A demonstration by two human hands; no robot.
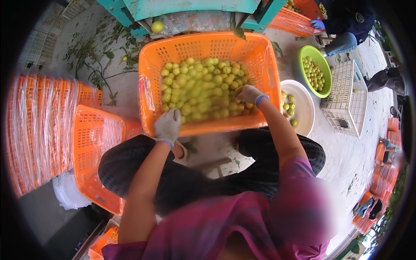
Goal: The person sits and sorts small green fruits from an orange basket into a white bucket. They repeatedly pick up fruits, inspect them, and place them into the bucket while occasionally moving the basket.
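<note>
Before me stands an orange perforated plastic crate (208, 40), lined with clear film and part filled with small yellow-green fruits (195, 78). The fruits near its middle are blurred. My left hand (168, 125), in a pale glove, grips the crate's near left corner, fingers curled over the rim. Inside the crate at the right is my right hand (248, 95), also gloved, its fingers down at the fruits by the right side. Whether it holds a fruit cannot be made out.
At the right are a white basin (308, 107) with a few fruits, a green basin (302, 53) and a white crate (341, 100). Stacked orange crates (42, 130) stand left. A teal machine (191, 8) is ahead. A person with a blue glove (318, 24) works at the upper right.
</note>
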